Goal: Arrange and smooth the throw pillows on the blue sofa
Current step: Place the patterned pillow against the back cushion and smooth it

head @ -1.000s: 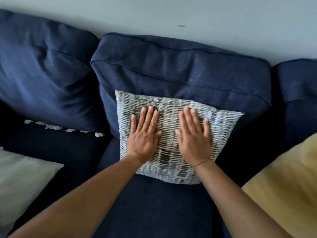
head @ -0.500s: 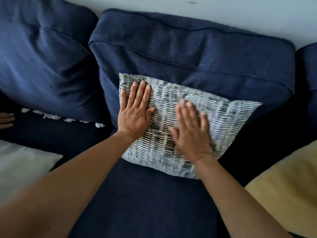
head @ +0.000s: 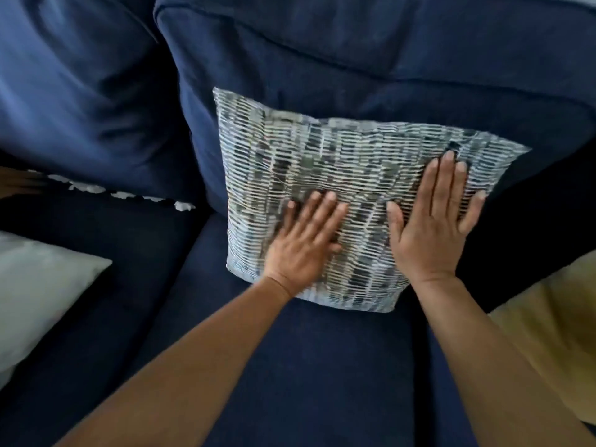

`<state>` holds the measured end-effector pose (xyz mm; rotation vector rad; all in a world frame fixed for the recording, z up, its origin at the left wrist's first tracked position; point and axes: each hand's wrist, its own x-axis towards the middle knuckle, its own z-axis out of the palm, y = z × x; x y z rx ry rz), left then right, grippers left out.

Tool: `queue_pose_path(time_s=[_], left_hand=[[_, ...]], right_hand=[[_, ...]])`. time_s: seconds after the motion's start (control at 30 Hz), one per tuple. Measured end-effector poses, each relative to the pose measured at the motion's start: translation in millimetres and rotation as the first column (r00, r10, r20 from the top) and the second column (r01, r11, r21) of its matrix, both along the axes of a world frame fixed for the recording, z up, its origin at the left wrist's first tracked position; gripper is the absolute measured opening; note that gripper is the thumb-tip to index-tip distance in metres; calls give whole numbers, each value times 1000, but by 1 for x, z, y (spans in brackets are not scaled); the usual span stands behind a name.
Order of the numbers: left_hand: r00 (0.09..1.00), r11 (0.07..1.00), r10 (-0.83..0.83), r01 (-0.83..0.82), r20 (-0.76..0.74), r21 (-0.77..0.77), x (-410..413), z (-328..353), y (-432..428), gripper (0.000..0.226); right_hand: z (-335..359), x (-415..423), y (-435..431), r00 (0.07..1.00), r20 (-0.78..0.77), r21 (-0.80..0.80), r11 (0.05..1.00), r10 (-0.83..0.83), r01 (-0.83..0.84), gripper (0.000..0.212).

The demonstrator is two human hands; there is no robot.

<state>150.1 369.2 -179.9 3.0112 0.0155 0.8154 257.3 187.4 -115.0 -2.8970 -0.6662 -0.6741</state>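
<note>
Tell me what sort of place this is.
Most likely a home living room. A blue sofa fills the view, with a woven patterned pillow leaning on its back cushion, a pale pillow at one side and a yellow one at the other.

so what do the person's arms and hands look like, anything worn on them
Both arms are bare as far as the view shows: no sleeves, gloves or watch. The left hand and right hand show no rings that can be made out, though the left is blurred. Nails look short and unpainted.
</note>
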Motion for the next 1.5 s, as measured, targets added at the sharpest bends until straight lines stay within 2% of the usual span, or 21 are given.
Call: queue_pose_path(time_s=[0.1, 0.17, 0.23, 0.3, 0.37, 0.43, 0.47, 0.53, 0.6, 0.67, 0.83, 0.9, 0.97, 1.07, 1.13, 1.2, 1.33, 1.43, 1.5], left_hand=[[988, 983, 150, -146, -26, 112, -10, -26, 68, 68], [987, 981, 161, -158, -19, 113, -20, -24, 91, 76], [985, 981, 169, -167, -16, 96, -26, -20, 93, 86], [985, 983, 168, -165, -32, 78, -27, -19, 89, 89], [990, 990, 132, -130, -42, 46, -22, -18, 83, 83], [993, 995, 102, -103, -65, -10, -16, -16, 77, 73], [992, 994, 100, -102, -76, -29, -16, -16, 76, 71], [994, 994, 82, -87, -75, -72, -19, -16, 79, 67], [997, 996, 58, -61, -50, -65, -25, -20, 84, 61], [997, 999, 51, -51, -59, 0, -28, -25, 84, 60], [989, 992, 123, -126, -83, -30, -26, -27, 69, 64], [989, 984, 143, -147, -45, -101, -30, -18, 63, 63], [992, 975, 123, -115, 32, -191, -35, -4, 51, 60], [996, 977, 48, -31, 75, -210, -29, 21, 29, 60], [998, 985, 63, -58, 27, -160, -13, 30, 29, 61], [983, 976, 174, -180, -54, -121, 2, 35, 46, 64], [910, 906, 361, -394, -201, -154, 8, 49, 88, 70], [934, 914, 339, -355, -113, -197, 5, 73, 84, 70], [977, 962, 213, -210, -2, -174, 13, 89, 62, 66]], right_hand=[[-7, 2, -10, 999, 42, -21, 1000, -16, 17, 73], [-7, -2, -6, 998, 55, 16, 999, -37, 36, 70], [1, -13, 7, 993, 81, 113, 990, -92, 82, 65], [13, -31, 32, 987, 143, 227, 973, -73, 39, 63], [19, -55, 70, 970, 207, 239, 955, 127, -176, 68], [6, -81, 108, 905, 201, 127, 906, 376, -404, 71], [-7, -88, 121, 870, 185, 69, 878, 456, -474, 71], [-34, -80, 124, 853, 128, -28, 862, 506, -507, 75], [-60, -55, 102, 870, 28, -101, 867, 492, -487, 92], [-75, -36, 66, 891, -21, -146, 880, 454, -452, 98], [-77, -46, -20, 972, 45, -279, 938, 229, -208, 82], [-66, -64, -21, 972, 70, -215, 955, 225, -205, 81], [-43, -79, 0, 941, 151, -107, 951, 303, -289, 78], [-2, -74, 44, 927, 173, -12, 941, 334, -337, 73], [15, -47, 60, 958, 98, -25, 963, 269, -268, 68], [18, -17, 52, 984, 22, -75, 982, 178, -175, 67], [19, 5, -4, 1000, -12, -84, 996, -14, 13, 67], [39, -3, -8, 988, -12, 65, 986, -152, 153, 67], [51, -11, 19, 997, 40, 109, 993, -60, 56, 66]])
